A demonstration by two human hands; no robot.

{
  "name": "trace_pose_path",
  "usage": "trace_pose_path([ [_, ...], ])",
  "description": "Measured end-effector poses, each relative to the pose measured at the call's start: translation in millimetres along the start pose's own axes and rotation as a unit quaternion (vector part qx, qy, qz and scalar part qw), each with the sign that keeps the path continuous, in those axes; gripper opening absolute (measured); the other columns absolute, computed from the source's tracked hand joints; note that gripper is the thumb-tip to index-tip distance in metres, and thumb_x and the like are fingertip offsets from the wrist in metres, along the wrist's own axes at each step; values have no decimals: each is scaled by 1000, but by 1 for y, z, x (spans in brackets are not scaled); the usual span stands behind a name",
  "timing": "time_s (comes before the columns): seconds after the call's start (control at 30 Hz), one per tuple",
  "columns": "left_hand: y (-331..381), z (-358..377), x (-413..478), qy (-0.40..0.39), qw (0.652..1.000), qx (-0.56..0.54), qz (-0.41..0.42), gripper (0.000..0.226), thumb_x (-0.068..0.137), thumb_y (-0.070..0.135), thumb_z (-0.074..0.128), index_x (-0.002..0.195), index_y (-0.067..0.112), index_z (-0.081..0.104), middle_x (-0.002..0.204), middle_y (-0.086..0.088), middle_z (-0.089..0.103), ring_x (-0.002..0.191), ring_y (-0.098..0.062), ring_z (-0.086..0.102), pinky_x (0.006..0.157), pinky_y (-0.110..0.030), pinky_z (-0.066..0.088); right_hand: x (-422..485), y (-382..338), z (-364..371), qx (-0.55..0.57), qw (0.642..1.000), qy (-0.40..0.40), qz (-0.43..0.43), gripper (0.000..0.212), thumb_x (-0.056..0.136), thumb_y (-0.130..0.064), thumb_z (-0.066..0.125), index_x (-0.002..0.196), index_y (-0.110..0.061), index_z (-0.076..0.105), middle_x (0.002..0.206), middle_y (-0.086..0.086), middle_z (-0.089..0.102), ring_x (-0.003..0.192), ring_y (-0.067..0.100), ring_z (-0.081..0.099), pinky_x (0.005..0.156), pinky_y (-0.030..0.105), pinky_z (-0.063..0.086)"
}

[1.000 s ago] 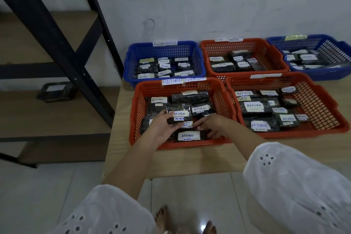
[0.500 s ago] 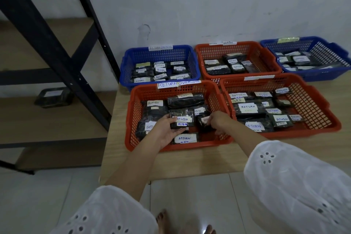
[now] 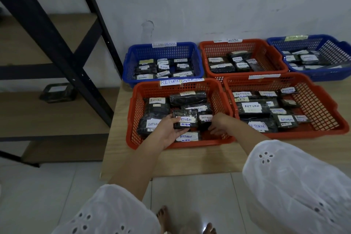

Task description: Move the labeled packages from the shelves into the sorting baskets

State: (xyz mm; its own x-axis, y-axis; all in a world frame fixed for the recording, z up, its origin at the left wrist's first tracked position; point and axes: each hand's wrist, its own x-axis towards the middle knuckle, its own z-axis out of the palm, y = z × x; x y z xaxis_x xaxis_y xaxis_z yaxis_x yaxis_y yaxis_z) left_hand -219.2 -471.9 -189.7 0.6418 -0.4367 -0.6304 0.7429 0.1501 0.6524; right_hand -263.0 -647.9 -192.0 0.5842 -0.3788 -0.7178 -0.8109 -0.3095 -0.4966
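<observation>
The front-left red basket, tagged "RETURN OVERDUE", holds several black packages with white "RETURN" labels. My left hand reaches into it and grips the left end of one labeled package, thumb on top and fingers underneath. My right hand is in the same basket by its right wall. Its relaxed fingers touch a smaller labeled package that lies among the others. One more black package sits on the lower board of the shelf to the left.
Four other baskets share the low wooden table: a red basket at front right, and a blue basket, a red basket and a blue basket at the back. A black shelf post slants across the left. Tiled floor and bare feet show below.
My right hand has moved from the basket's middle to its right side, taking the smaller package there. My left hand stays on its package.
</observation>
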Motion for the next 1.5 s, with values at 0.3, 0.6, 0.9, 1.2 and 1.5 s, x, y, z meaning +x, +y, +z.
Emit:
trace_pose_path([
  [0.3,-6,11,1,0,1000,10,-13,14,97,0,42,106,7,50,122,-21,54,110,-35,55,85,-41,50,-1,5,-5,86,995,-8,-44,36,99,-12,40,133,-3,47,102,10,62,91,24,63,73,34,52],
  [0.6,-17,28,3,8,984,176,9,37,96,5,47,134,7,44,122,-14,55,96,-21,57,82,-34,52,-11,0,-20,75,987,-54,-131,16,97,-18,51,107,-20,64,123,3,58,110,24,56,69,28,53],
  [0.9,16,-49,-4,382,657,574,304,40,88,16,53,127,19,46,132,-13,40,125,-33,32,106,-47,24,-4,1,-13,-195,966,20,-170,25,100,-14,43,116,-9,61,121,7,58,110,25,55,83,28,43],
  [1.2,16,-94,-7,354,740,532,209,45,95,14,42,138,9,31,126,-20,50,111,-38,51,86,-49,42,4,3,8,-373,914,91,-130,30,92,3,42,118,-2,57,119,18,59,105,31,59,90,42,51],
  [1.5,15,-93,-7,350,745,528,209,41,97,16,39,136,11,30,120,-18,57,102,-37,59,82,-50,49,7,11,20,-331,924,153,-117,32,94,-2,41,123,3,53,129,23,48,117,37,48,94,43,45],
])
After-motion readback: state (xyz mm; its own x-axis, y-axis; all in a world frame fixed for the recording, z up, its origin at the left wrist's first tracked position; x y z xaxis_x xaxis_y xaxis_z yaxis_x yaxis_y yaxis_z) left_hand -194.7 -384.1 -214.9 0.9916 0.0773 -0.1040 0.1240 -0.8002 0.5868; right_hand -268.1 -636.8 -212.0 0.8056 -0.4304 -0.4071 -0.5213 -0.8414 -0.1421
